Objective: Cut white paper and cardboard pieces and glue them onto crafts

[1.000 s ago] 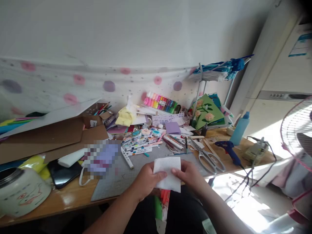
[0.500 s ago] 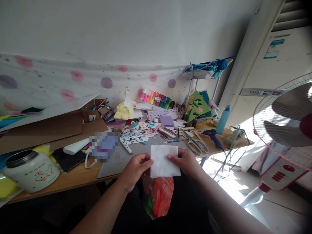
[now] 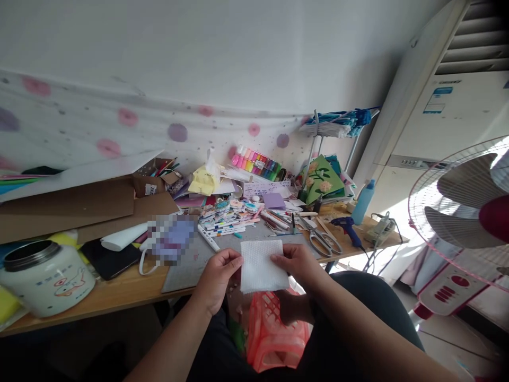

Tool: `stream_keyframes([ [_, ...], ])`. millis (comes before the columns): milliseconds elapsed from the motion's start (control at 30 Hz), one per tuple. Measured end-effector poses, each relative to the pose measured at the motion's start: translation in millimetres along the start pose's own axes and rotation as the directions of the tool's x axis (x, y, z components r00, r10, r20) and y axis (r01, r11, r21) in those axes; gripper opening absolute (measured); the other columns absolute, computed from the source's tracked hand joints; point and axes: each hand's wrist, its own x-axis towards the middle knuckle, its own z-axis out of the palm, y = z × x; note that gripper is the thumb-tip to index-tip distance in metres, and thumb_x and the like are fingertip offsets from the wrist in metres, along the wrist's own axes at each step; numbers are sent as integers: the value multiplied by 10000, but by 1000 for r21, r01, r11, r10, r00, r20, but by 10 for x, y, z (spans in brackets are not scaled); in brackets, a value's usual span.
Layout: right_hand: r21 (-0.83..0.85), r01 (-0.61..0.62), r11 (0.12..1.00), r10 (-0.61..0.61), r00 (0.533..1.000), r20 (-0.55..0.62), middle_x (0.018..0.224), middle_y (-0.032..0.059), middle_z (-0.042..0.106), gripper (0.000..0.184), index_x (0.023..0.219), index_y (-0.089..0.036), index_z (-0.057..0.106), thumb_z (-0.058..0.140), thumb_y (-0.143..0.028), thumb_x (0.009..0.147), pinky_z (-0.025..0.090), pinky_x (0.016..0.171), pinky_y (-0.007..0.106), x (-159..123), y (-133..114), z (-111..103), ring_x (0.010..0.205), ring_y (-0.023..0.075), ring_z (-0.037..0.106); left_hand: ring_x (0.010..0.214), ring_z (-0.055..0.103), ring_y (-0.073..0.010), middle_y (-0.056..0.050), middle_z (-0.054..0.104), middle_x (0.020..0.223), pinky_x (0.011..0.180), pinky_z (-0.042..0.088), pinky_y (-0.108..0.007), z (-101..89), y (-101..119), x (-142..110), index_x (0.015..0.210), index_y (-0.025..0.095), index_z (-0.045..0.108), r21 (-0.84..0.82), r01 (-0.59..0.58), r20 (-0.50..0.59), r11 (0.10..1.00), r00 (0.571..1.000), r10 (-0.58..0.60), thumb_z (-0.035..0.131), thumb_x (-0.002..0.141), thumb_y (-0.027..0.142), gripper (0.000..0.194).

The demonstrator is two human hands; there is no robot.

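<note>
A square white tissue (image 3: 262, 273) with a dimpled surface is held up in front of the desk's front edge. On its left edge, the thumb and fingers of my left hand (image 3: 218, 276) pinch it. My right hand (image 3: 300, 262) grips the opposite side, thumb on the front and fingers behind. The sheet hangs nearly flat between both hands, facing me. Beyond it on the desk lie a grey cutting mat (image 3: 186, 270), a white marker (image 3: 209, 239) and large scissors (image 3: 320, 239).
A coral plastic stool (image 3: 274, 345) stands below the hands. Paper cutouts (image 3: 228, 212), colored markers (image 3: 258, 162), a blue glue gun (image 3: 348, 229) and a blue bottle (image 3: 363, 204) crowd the desk. A wide-mouthed jar (image 3: 50, 281) sits at left; a fan (image 3: 469, 212) stands at right.
The view has shifted slightly, and my right leg has moved out to the right, baring more of the coral stool. Both hands still hold the tissue, now slightly further left in view.
</note>
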Motion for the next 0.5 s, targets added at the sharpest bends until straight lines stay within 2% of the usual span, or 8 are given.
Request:
stream_keyframes([
  [133, -82, -28, 996, 27, 1000, -15, 594, 20, 647, 313, 712, -145, 689, 693, -457, 696, 403, 453, 232, 90, -31, -125, 516, 147, 556, 378, 315, -67, 99, 389, 406, 443, 294, -208, -19, 19, 106, 646, 188, 540, 65, 23, 31, 998, 999, -25, 700, 698, 429, 294],
  [233, -157, -61, 986, 58, 998, -21, 548, 3, 623, 255, 665, -157, 686, 710, -411, 678, 374, 436, 228, 238, -83, -358, 484, 135, 527, 352, 244, -56, 99, 351, 387, 419, 236, -215, -88, 106, 220, 545, 191, 504, 139, 12, 50, 990, 999, -19, 710, 680, 457, 362],
  [300, -201, -90, 976, 85, 996, -30, 531, -8, 609, 223, 648, -164, 682, 723, -383, 662, 356, 431, 227, 378, -105, -551, 470, 125, 504, 368, 249, -62, 89, 353, 391, 426, 226, -218, -143, 149, 304, 512, 189, 497, 188, 0, 34, 982, 999, -6, 691, 702, 463, 385],
  [400, -228, -130, 965, 125, 992, -37, 531, -14, 595, 212, 652, -162, 671, 719, -368, 659, 339, 438, 231, 585, -84, -801, 460, 114, 476, 412, 279, -82, 89, 330, 403, 451, 243, -217, -194, 162, 421, 566, 188, 554, 247, -13, -2, 969, 1000, 14, 655, 742, 451, 332],
  [500, -205, -141, 969, 149, 989, 24, 558, -11, 591, 237, 668, -161, 661, 692, -395, 682, 341, 461, 237, 697, -26, -909, 478, 113, 470, 536, 448, -110, 46, 518, 594, 509, 337, -217, -165, 158, 537, 740, 195, 635, 285, -14, 9, 958, 1000, 11, 701, 709, 416, 233],
])
